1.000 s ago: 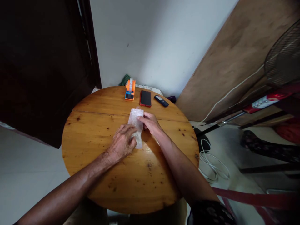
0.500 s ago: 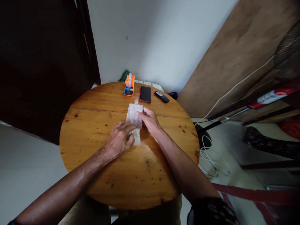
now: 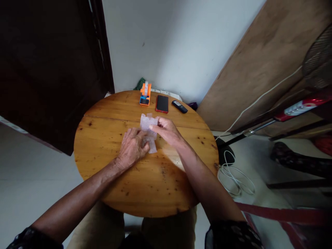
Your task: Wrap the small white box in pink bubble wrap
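Note:
A piece of clear bubble wrap (image 3: 147, 122) lies between my hands near the middle of the round wooden table (image 3: 160, 193). My right hand (image 3: 166, 128) pinches its right edge between thumb and fingers. At its lower left, my left hand (image 3: 135, 143) is closed on the wrap, knuckles up, with a loose end showing beyond the thumb. Whatever the wrap may contain cannot be made out.
Along the table's far side are an orange and blue tape dispenser (image 3: 145, 94), a dark phone with a red edge (image 3: 162, 103) and a small black handset (image 3: 179, 106). A white cable (image 3: 233, 176) coils on the floor at right, near a fan (image 3: 319, 57).
The bubble wrap's upper part looks shorter and its top edge is now uneven. Its lower end has risen a little. Both hands keep hold, and the camera view has shifted slightly.

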`<state>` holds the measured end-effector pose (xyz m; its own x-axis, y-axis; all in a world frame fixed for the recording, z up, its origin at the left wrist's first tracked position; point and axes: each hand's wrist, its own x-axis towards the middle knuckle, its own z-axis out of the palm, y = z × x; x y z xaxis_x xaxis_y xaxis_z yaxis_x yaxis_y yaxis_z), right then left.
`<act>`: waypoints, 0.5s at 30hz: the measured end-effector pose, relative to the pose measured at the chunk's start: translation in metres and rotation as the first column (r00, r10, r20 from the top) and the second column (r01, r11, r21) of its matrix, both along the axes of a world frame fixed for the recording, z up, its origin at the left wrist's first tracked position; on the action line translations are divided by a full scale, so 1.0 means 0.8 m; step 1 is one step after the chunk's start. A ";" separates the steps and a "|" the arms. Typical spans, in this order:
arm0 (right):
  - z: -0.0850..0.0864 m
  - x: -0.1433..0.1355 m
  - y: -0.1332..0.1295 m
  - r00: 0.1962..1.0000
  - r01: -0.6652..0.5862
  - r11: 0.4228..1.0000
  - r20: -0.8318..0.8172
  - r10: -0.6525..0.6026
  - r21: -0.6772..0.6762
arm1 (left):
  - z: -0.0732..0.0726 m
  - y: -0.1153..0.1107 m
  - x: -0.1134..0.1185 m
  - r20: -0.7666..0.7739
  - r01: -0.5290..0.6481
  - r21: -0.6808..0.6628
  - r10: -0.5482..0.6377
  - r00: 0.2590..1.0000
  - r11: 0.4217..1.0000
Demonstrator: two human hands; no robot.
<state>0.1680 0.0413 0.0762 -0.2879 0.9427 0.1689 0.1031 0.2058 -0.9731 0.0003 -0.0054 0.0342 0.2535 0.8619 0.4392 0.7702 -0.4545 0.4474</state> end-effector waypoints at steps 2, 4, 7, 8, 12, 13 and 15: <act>0.006 0.001 -0.004 0.997 -0.036 0.999 0.075 0.035 0.019 | 0.002 0.001 -0.001 0.009 -0.064 -0.008 0.064 0.998 0.998; 0.009 0.002 -0.009 0.986 -0.047 0.997 0.161 0.037 0.056 | 0.004 0.002 -0.003 0.021 -0.125 -0.055 0.127 0.992 0.991; 0.007 0.005 -0.018 0.969 -0.052 0.992 0.247 0.021 0.118 | 0.005 0.004 -0.004 0.080 -0.168 -0.179 0.184 0.980 0.969; 0.005 0.005 -0.022 0.965 -0.048 0.989 0.263 0.010 0.140 | 0.003 0.005 -0.005 0.113 -0.160 -0.214 0.187 0.976 0.964; -0.008 0.009 -0.042 0.949 -0.025 0.975 0.312 -0.046 0.222 | -0.009 0.011 -0.007 0.258 -0.021 -0.201 0.073 0.963 0.979; -0.011 0.010 -0.048 0.944 -0.030 0.970 0.327 -0.053 0.243 | -0.013 0.013 -0.006 0.286 0.025 -0.168 0.024 0.958 0.985; -0.018 0.012 -0.059 0.934 -0.042 0.956 0.352 -0.066 0.290 | -0.021 0.015 -0.005 0.339 0.100 -0.097 -0.061 0.939 0.990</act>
